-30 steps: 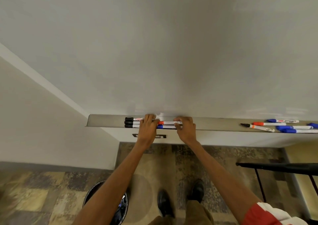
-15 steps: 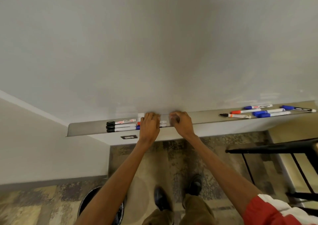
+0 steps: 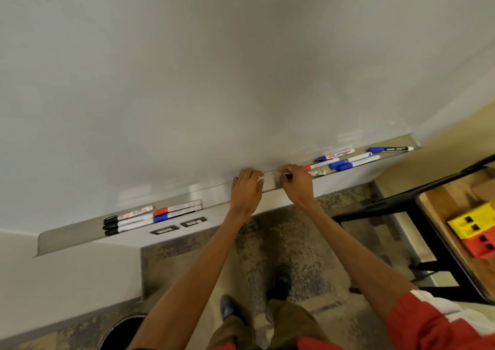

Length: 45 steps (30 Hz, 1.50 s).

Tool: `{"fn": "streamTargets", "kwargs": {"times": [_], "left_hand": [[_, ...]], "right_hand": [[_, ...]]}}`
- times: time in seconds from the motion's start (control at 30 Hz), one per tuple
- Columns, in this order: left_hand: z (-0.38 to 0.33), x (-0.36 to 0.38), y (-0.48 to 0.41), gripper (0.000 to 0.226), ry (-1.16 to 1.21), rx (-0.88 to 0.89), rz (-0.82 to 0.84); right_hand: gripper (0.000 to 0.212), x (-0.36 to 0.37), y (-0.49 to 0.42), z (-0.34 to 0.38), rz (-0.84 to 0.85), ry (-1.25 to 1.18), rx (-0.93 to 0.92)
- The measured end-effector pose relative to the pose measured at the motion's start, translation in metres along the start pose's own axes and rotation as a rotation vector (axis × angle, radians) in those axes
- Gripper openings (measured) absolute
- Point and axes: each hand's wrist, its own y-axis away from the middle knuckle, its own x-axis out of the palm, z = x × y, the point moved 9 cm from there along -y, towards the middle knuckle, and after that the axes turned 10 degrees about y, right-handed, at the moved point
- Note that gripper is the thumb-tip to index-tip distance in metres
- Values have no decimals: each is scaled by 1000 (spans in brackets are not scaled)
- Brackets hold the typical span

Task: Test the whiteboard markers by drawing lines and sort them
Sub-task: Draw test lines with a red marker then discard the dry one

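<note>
A white whiteboard (image 3: 241,68) fills the upper view, with a metal tray (image 3: 69,238) along its lower edge. On the tray's left lie three black-capped markers (image 3: 128,219), a red marker (image 3: 176,208) and a blue marker (image 3: 171,216). On its right lie a red marker (image 3: 321,164) and several blue markers (image 3: 351,162). My left hand (image 3: 246,189) rests on the tray's middle with nothing in it. Just to its right, my right hand (image 3: 296,185) curls its fingers round the dark end of a black marker (image 3: 317,173) lying on the tray.
A black bin (image 3: 120,333) stands on the carpet at the lower left. On the right, a black metal frame (image 3: 401,202) carries a wooden top (image 3: 450,205) with a yellow block (image 3: 474,222) and a red block (image 3: 482,245). My shoes (image 3: 278,282) are below the tray.
Both hands left the left group of markers and slid right along the tray; the right hand now closes on a marker of the right group. The view swung right.
</note>
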Motion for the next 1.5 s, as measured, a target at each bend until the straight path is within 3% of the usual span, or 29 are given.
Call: {"fn": "streamTargets", "kwargs": {"times": [0.13, 0.33, 0.57, 0.83, 0.93, 1.03, 1.17, 1.23, 1.33, 1.5], "left_hand": [[-31, 38, -20, 29, -18, 31, 87], [-49, 83, -42, 26, -77, 40, 184], [-39, 103, -46, 20, -132, 12, 212], [-33, 88, -39, 19, -110, -13, 183], [-31, 72, -31, 19, -45, -29, 127], [-31, 47, -22, 22, 1, -7, 68], [-33, 8, -11, 20, 95, 41, -16], [-36, -12, -5, 19, 135, 76, -56], [-42, -43, 5, 18, 140, 140, -102], [-52, -96, 24, 20, 171, 238, -193]], "right_hand": [[15, -22, -13, -33, -25, 112, 8], [19, -27, -24, -48, 68, 334, -110], [23, -20, -27, -51, 117, 360, -169], [17, -20, -22, -42, 60, 337, -232], [21, -25, -19, -37, 9, 267, -194], [51, -38, -16, -33, -81, 141, -97], [82, -42, -1, -21, -93, -376, 108], [69, -37, 9, -6, -13, -584, 173], [19, -31, 23, 33, 122, -757, 137], [26, -39, 37, 99, 125, -837, 66]]}}
